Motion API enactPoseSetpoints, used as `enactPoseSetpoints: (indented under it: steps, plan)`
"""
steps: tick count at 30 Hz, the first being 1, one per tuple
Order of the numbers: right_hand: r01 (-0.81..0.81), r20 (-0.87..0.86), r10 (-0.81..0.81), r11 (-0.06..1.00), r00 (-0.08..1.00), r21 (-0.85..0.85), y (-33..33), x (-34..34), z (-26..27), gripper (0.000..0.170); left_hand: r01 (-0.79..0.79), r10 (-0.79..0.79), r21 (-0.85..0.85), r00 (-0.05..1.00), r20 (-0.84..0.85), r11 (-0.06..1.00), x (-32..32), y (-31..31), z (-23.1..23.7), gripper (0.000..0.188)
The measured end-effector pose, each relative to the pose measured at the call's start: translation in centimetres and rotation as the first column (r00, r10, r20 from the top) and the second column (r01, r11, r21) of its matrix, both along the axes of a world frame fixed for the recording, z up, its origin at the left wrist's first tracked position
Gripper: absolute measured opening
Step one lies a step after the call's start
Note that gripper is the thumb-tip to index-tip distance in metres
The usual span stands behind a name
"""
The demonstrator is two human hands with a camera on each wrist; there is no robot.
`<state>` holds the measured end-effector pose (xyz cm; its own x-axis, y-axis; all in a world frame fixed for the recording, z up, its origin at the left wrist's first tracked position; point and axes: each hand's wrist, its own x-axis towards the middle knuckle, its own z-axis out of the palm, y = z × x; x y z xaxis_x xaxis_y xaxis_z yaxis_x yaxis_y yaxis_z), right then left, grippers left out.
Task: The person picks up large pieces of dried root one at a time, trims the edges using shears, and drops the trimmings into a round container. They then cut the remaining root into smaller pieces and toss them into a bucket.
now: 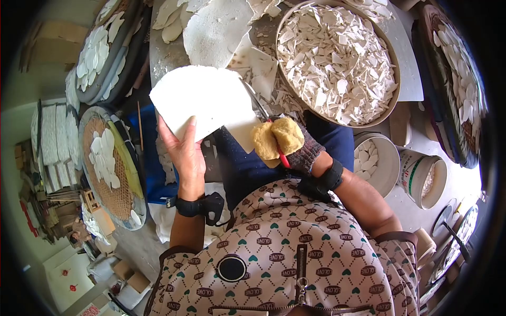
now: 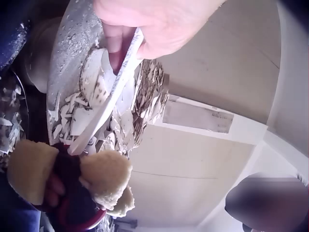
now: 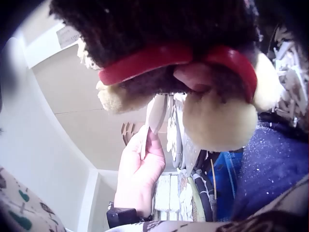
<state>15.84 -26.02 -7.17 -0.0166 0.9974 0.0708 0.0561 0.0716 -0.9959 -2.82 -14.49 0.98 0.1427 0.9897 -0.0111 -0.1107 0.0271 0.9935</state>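
A broad white sheet [image 1: 203,100] with an uneven edge is pinched at its lower side by the left hand [image 1: 184,152], thumb on the near face. In the left wrist view the left hand [image 2: 159,24] grips the sheet [image 2: 108,101], seen edge-on. The right hand [image 1: 305,150], in a dark knitted glove, grips red-handled scissors [image 1: 284,159] with yellow foam pads [image 1: 278,138] around the handles. Their blades [image 1: 255,98] lie at the sheet's right edge, where a flap [image 1: 240,129] hangs down. In the right wrist view red handles [image 3: 149,62] loop round the gloved fingers.
A round tray [image 1: 397,79] full of white fragments stands at the upper right. Large white pieces [image 1: 216,34] lie on the work surface beyond the sheet. Buckets [image 1: 387,168] stand at the right, a blue container [image 1: 150,126] and a woven round tray [image 1: 113,197] at the left.
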Motion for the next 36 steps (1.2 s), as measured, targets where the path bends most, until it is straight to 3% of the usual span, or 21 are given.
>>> enactPoseSetpoints:
  steps: [5,9,10,11,15,16,20,24,26,27,29,30,32,36]
  plan:
    - [-0.020,0.026,0.020,1.000,0.999,0.021,-0.1,-0.1,-0.6,0.037,0.110,-0.109,-0.084,0.994,0.016,0.990,-0.3,0.8,0.9,0.062]
    - [-0.074,-0.342,0.058,0.997,0.938,-0.033,0.1,-0.3,-0.7,0.025,0.213,-0.206,-0.170,0.977,0.059,0.962,-0.9,1.5,1.2,0.064]
    - [-0.098,-0.210,0.093,0.995,0.973,-0.012,0.1,0.0,0.6,0.025,0.227,-0.217,-0.203,0.974,0.069,0.953,-1.1,1.6,1.0,0.065]
    - [-0.120,-0.073,0.120,0.993,0.990,0.008,0.2,0.2,1.2,0.024,0.169,-0.160,-0.175,0.985,0.061,0.970,-1.4,1.5,0.7,0.066]
    - [-0.111,-0.353,0.089,0.993,0.931,-0.044,0.0,-0.4,-0.2,0.029,-0.051,0.065,-0.109,0.990,0.122,0.993,-0.6,0.3,-0.3,0.070]
    - [-0.084,-0.018,0.085,0.995,0.996,0.046,0.2,-0.2,0.2,0.032,-0.071,0.084,-0.099,0.987,0.136,0.993,-0.5,0.0,-0.7,0.070]
    - [-0.053,-0.159,0.045,0.998,0.986,-0.043,0.1,-0.7,-0.2,0.033,-0.034,0.048,-0.132,0.994,0.099,0.991,-0.9,0.8,-0.4,0.066]
    - [-0.059,0.011,0.059,0.998,0.998,0.013,0.2,-0.8,-0.1,0.032,0.016,-0.005,-0.114,0.996,0.094,0.993,-1.5,1.8,-0.1,0.065]
    - [-0.078,0.018,0.077,0.996,0.997,0.049,0.3,-0.9,-0.7,0.032,0.052,-0.041,-0.113,0.995,0.096,0.992,-1.6,2.0,0.0,0.064]
    - [-0.093,-0.024,0.094,0.994,0.995,0.063,0.5,-0.9,-1.2,0.031,0.083,-0.071,-0.122,0.993,0.097,0.989,-1.7,2.1,0.0,0.064]
    - [-0.127,-0.319,0.118,0.992,0.940,-0.008,0.5,-0.7,-0.8,0.031,0.117,-0.105,-0.137,0.990,0.098,0.984,-1.6,2.2,0.1,0.064]
    - [-0.168,-0.553,0.094,0.982,0.828,-0.085,0.3,-0.6,-0.3,0.030,0.121,-0.108,-0.144,0.990,0.096,0.982,-1.5,2.1,0.1,0.064]
    - [-0.183,-0.670,0.034,0.971,0.742,-0.154,0.1,-0.8,-0.2,0.030,0.108,-0.095,-0.164,0.992,0.087,0.981,-1.5,2.0,-0.1,0.065]
    - [-0.096,-0.357,0.037,0.984,0.933,-0.150,0.1,-0.7,-0.4,0.033,0.089,-0.077,-0.180,0.994,0.073,0.980,-1.4,2.0,-0.6,0.065]
